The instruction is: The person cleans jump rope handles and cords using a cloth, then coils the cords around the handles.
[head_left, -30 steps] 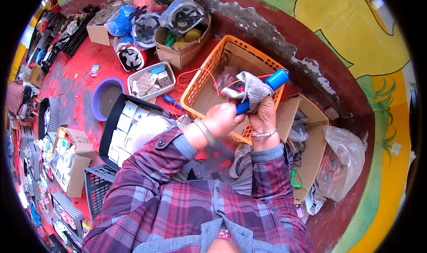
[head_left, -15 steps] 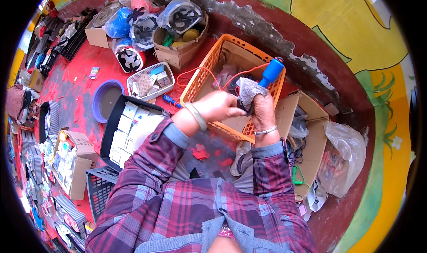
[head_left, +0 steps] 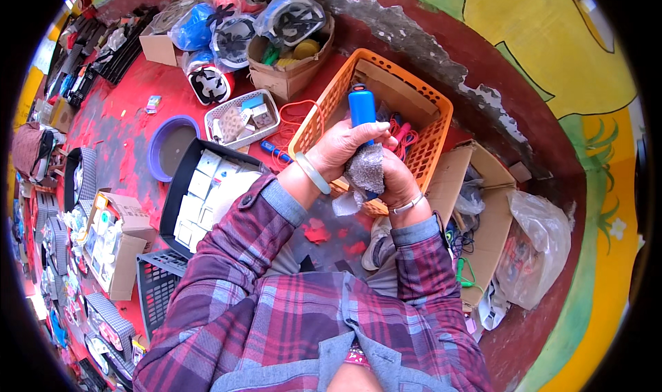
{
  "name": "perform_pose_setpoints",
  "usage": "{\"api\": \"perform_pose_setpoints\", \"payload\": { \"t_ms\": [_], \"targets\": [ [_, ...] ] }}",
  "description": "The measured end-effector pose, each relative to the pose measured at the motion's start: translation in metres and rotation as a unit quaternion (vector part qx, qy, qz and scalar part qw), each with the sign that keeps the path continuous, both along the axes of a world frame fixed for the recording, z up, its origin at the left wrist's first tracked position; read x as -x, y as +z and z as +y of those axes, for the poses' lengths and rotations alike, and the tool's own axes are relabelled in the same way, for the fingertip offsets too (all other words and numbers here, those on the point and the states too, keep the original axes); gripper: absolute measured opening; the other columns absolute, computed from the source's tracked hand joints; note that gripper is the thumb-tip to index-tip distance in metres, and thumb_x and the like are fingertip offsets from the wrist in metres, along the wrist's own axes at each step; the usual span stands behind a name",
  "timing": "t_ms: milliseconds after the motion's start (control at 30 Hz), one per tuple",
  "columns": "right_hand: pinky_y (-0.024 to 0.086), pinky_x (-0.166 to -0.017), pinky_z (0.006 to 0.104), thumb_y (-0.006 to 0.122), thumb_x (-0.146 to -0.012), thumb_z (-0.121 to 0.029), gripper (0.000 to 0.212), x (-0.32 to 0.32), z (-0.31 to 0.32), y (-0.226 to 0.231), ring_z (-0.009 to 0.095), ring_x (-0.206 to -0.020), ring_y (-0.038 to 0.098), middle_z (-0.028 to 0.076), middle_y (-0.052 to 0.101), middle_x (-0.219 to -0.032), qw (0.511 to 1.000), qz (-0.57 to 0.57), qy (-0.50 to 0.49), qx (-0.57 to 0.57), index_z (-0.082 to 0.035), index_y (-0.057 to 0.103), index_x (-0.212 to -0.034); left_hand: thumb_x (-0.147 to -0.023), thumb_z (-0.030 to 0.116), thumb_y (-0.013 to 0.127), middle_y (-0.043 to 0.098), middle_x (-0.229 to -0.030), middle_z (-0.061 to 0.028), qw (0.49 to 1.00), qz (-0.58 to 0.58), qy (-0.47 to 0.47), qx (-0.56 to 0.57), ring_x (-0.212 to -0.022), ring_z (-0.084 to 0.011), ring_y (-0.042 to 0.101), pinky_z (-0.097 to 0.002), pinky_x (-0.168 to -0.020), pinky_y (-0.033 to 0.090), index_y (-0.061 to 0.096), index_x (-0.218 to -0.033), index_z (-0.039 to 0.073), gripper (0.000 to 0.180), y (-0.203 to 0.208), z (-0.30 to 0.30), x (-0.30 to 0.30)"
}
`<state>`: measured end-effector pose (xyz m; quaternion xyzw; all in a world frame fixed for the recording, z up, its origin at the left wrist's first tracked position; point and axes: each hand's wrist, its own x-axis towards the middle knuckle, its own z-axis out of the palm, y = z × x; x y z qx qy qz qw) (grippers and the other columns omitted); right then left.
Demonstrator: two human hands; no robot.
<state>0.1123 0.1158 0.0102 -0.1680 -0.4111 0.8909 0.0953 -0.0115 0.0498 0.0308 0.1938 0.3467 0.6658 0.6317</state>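
My left hand [head_left: 336, 148] is closed round the upright blue handle [head_left: 362, 108], its thumb across the front. A red cord like a skipping rope's runs along the basket's left side to a second blue handle [head_left: 274, 150] on the floor. My right hand [head_left: 401, 183] is closed on a crumpled grey cloth [head_left: 366, 167], bunched against the lower part of the handle. The cloth and fingers hide the handle's lower end. Both hands are over the near side of an orange plastic basket [head_left: 442, 128], which holds cardboard and pink-red corded things [head_left: 405, 134].
A white basket [head_left: 238, 142], a purple basin [head_left: 153, 151] and a black tray of white boxes [head_left: 195, 184] stand left. Bagged helmets [head_left: 231, 40] and a full carton [head_left: 283, 80] are behind. An open carton [head_left: 476, 226] and plastic bag [head_left: 534, 247] lie right, near the wall.
The blue handle has swung from tilting right to upright and moved left. My left hand has come up onto it. My right hand and the cloth have moved slightly down and left.
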Motion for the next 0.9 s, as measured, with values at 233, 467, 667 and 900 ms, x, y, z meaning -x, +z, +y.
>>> {"api": "perform_pose_setpoints", "payload": {
  "t_ms": [233, 467, 667, 900],
  "targets": [
    [0.048, -0.065, 0.023, 0.059, -0.072, -0.008, 0.024, 0.003, -0.007, 0.008, 0.01, -0.077, 0.058, 0.002, 0.058, -0.09, 0.999, -0.017, -0.032, 0.008, -0.004, 0.056, -0.096, -0.077, 0.023, 0.067, 0.064, -0.081, -0.014, 0.998, -0.03, 0.058, 0.025, -0.072, -0.0209, 0.063, -0.0305, -0.07, 0.052, 0.058, -0.084, 0.003, 0.023, 0.001, -0.001, -0.002],
    [0.042, -0.052, 0.0232, 0.054, -0.07, -0.003, 0.015, 0.003, -0.017, 0.021, 0.01, -0.06, 0.053, 0.001, 0.057, -0.073, 0.992, -0.093, -0.002, -0.082, -0.002, 0.058, -0.085, -0.078, 0.022, 0.067, 0.064, -0.077, -0.0132, 0.985, -0.067, 0.153, 0.037, -0.07, -0.021, 0.063, -0.0325, -0.067, 0.051, 0.057, -0.079, 0.005, 0.02, -0.006, 0.003, 0.017],
    [0.044, -0.051, 0.0235, 0.053, -0.073, -0.007, 0.012, -0.001, -0.028, 0.014, 0.011, -0.058, 0.054, 0.003, 0.059, -0.071, 0.98, -0.091, -0.024, -0.173, 0.0, 0.059, -0.081, -0.078, 0.026, 0.068, 0.052, -0.058, -0.0035, 0.945, -0.181, 0.273, 0.005, -0.058, -0.0179, 0.054, -0.0341, -0.063, 0.05, 0.048, -0.074, 0.01, 0.026, 0.005, 0.003, 0.066],
    [0.028, -0.043, 0.0163, 0.051, -0.087, -0.026, 0.026, -0.009, 0.001, 0.05, 0.003, -0.056, 0.053, 0.005, 0.064, -0.073, 0.976, -0.108, -0.085, -0.166, -0.004, 0.061, -0.094, -0.078, 0.019, 0.066, 0.052, -0.071, -0.006, 0.955, -0.19, 0.224, -0.036, -0.07, -0.0192, 0.053, -0.0381, -0.073, 0.048, 0.048, -0.083, 0.007, 0.022, 0.004, -0.003, 0.058]
  ]
}}
